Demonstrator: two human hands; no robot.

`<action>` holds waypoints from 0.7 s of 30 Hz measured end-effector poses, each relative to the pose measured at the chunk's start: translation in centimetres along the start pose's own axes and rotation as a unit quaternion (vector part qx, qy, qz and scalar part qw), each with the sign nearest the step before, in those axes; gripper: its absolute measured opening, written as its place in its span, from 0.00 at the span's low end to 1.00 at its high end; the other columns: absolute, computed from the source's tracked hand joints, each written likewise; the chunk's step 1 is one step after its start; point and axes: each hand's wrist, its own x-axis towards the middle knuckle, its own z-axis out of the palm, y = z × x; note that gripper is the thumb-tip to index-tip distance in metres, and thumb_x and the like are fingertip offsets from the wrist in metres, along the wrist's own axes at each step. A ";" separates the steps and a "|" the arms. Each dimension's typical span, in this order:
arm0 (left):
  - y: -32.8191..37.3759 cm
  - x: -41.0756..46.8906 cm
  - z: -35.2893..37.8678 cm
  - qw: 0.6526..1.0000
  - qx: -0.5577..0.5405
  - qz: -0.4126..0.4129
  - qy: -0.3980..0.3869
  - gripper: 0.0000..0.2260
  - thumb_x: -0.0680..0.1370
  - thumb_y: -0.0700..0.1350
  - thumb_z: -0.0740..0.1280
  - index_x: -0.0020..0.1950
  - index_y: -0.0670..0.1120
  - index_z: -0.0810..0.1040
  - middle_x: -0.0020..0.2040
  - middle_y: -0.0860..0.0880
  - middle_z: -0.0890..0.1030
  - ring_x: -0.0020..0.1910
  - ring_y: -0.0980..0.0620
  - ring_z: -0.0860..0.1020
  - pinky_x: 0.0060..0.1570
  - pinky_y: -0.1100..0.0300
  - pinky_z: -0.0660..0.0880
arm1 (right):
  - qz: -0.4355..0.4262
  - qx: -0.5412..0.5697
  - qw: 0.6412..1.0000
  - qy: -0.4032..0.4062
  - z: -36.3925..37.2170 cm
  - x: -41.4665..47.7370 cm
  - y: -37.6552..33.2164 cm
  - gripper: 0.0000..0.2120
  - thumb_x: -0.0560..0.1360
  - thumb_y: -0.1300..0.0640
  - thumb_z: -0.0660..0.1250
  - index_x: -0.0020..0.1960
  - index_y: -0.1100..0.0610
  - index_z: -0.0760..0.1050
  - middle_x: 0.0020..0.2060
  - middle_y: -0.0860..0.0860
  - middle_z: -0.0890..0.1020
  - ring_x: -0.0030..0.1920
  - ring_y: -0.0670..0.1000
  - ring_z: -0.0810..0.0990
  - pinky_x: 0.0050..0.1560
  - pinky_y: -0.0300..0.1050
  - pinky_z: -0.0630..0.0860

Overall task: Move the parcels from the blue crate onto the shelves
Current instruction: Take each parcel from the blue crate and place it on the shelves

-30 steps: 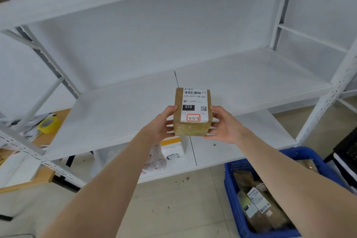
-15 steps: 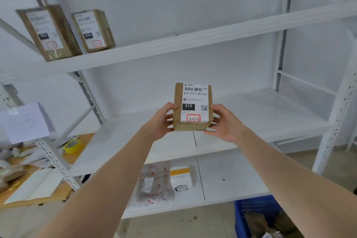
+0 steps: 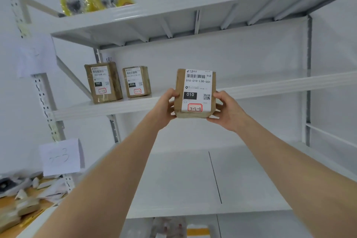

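Raised the brown cardboard parcel since a second ago, up to the white metal shelf. Gripping its sides with left hand and right hand, fingers curled. Reads "010-010-L30-551", "010" and red-boxed "3-2-3" on the white label.

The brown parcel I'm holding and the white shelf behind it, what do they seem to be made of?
Brown box-shaped parcel: probably matte kraft cardboard, judging by its dull tan faces; a shiny band near the base suggests clear tape, and its white label looks like paper. White shelf: likely painted sheet steel, given its thin folded front lip and smooth satin finish.
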 end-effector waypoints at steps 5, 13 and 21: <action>2.4 3.3 -3.2 0.999 -0.014 0.042 0.016 0.18 0.60 0.52 0.65 0.47 0.47 0.76 0.48 0.46 0.77 0.49 0.46 0.67 0.52 0.52 0.65 | -0.043 -0.027 0.999 -0.005 3.9 4.4 -1.6 0.08 0.75 0.53 0.60 0.48 0.44 0.77 0.44 0.47 0.78 0.43 0.49 0.76 0.62 0.52 0.68; 5.8 11.3 -10.5 0.996 -0.031 0.085 0.015 0.12 0.69 0.48 0.60 0.48 0.44 0.75 0.47 0.45 0.81 0.46 0.46 0.73 0.43 0.59 0.69 | -0.086 -0.038 0.996 0.002 10.5 12.7 -2.2 0.09 0.75 0.54 0.60 0.46 0.44 0.78 0.42 0.47 0.78 0.44 0.49 0.75 0.62 0.52 0.68; 7.6 16.5 -16.1 0.996 -0.009 0.087 0.022 0.07 0.74 0.43 0.57 0.47 0.43 0.74 0.44 0.46 0.81 0.46 0.46 0.75 0.45 0.57 0.71 | -0.111 -0.071 0.991 0.020 14.5 19.0 -1.8 0.11 0.74 0.57 0.59 0.47 0.45 0.78 0.40 0.47 0.80 0.38 0.47 0.76 0.51 0.46 0.73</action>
